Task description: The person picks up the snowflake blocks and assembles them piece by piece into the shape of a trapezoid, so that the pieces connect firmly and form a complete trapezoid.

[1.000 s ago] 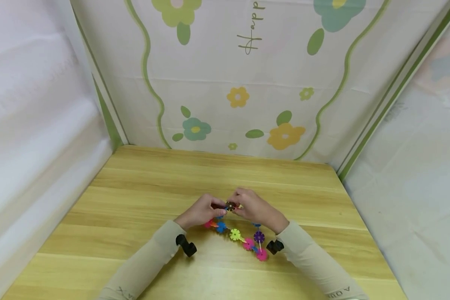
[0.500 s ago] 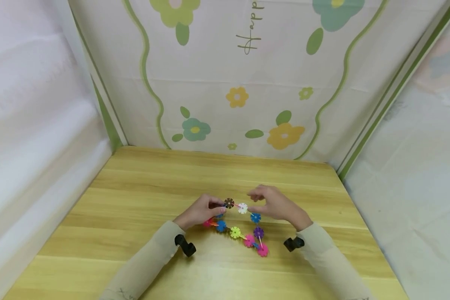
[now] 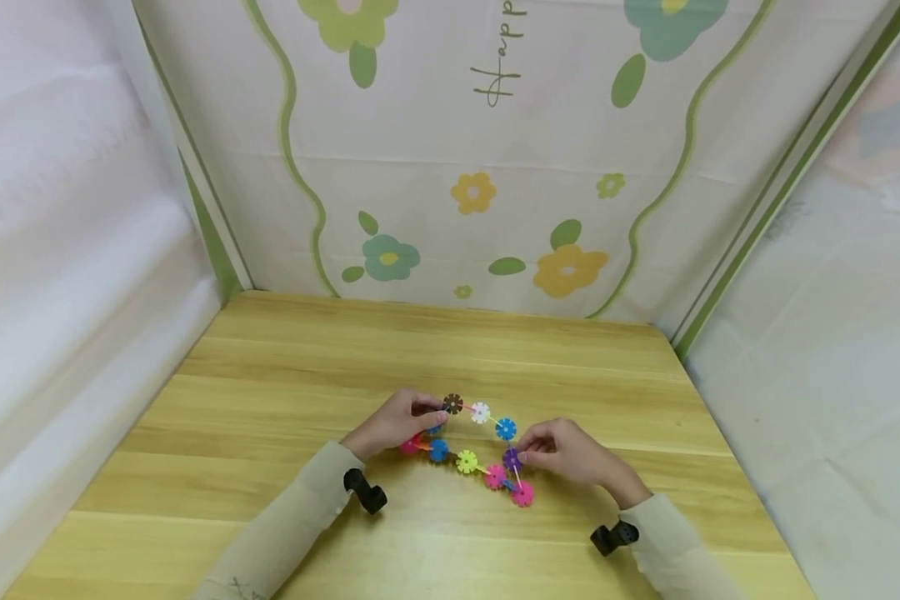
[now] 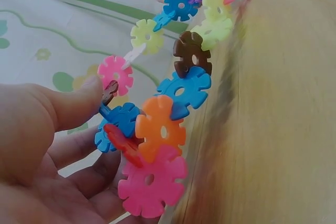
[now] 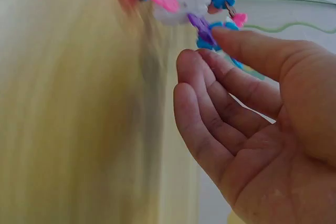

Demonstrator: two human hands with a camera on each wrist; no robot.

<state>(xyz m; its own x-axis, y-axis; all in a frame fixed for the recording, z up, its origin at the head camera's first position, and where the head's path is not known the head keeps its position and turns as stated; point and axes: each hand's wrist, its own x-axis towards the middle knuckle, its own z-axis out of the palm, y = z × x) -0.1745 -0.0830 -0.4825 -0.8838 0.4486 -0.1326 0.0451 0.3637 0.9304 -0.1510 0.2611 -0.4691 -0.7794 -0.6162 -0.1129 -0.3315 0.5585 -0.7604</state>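
Note:
A closed loop of slotted plastic snowflake discs [image 3: 467,462] stretches between my two hands, just over the table. Its pieces interlock edge to edge in pink, blue, yellow, brown, white, orange and purple. At the loop's left end my left hand [image 3: 393,423] pinches it by the blue discs [image 4: 123,119], thumb on top and fingers beneath. A pink disc [image 4: 152,182] and an orange disc [image 4: 160,127] hang beside those fingers. On the opposite end, my right hand [image 3: 570,454] pinches the purple disc [image 3: 512,458] with thumb and forefinger; its other fingers are loosely bent [image 5: 210,108].
The wood-grain table [image 3: 330,350] extends on all sides of the hands. A white cloth wall [image 3: 420,125] printed with flowers rises at its back edge, with plain cloth sides left and right. Black camera mounts [image 3: 365,492] sit on both wrists.
My right hand has let go near the brown and white discs, moved right and toward me, and taken the purple disc. My left hand keeps its grip at the left end.

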